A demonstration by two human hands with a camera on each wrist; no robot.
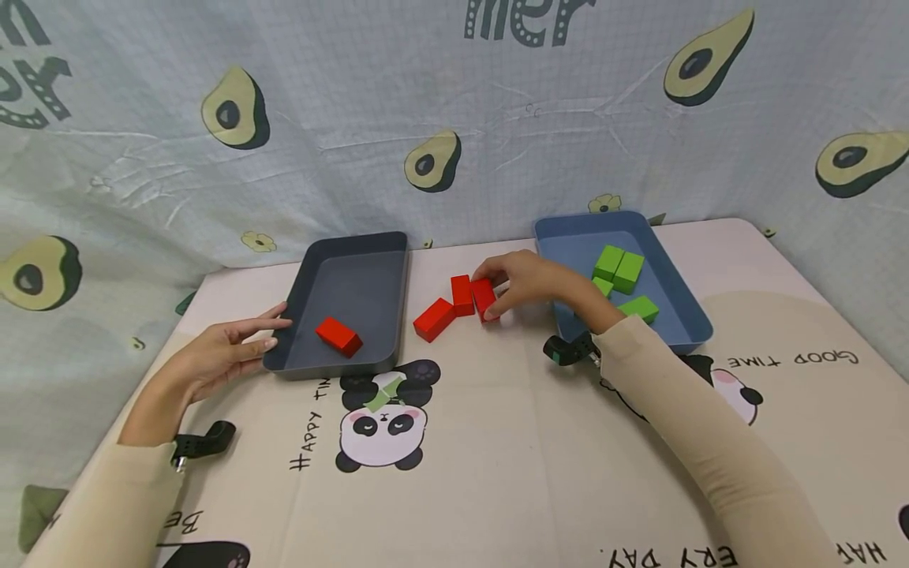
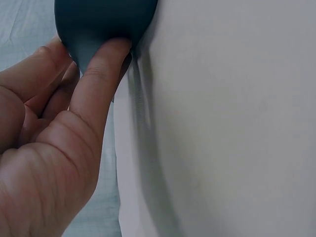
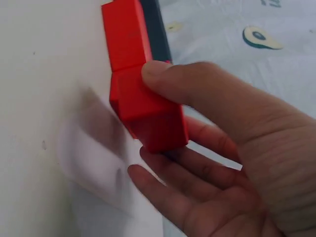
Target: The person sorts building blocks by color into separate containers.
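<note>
My right hand (image 1: 533,278) pinches a red block (image 1: 484,298) at the table's middle, thumb at its near end and fingers at the far end. In the right wrist view the thumb lies on this block (image 3: 153,111). Beside it on the table are an upright-set red block (image 1: 462,295) and an angled one (image 1: 434,319). My left hand (image 1: 220,355) has its fingers stretched out against the left wall of a dark grey tray (image 1: 355,276). The left wrist view shows the thumb (image 2: 96,84) touching that wall. One red block (image 1: 339,337) lies inside the grey tray.
A blue tray (image 1: 564,237) stands at the back right, under my right forearm, with several green blocks (image 1: 628,272) in it. A printed cloth (image 1: 454,473) covers the table, and an avocado-patterned curtain (image 1: 319,142) hangs behind.
</note>
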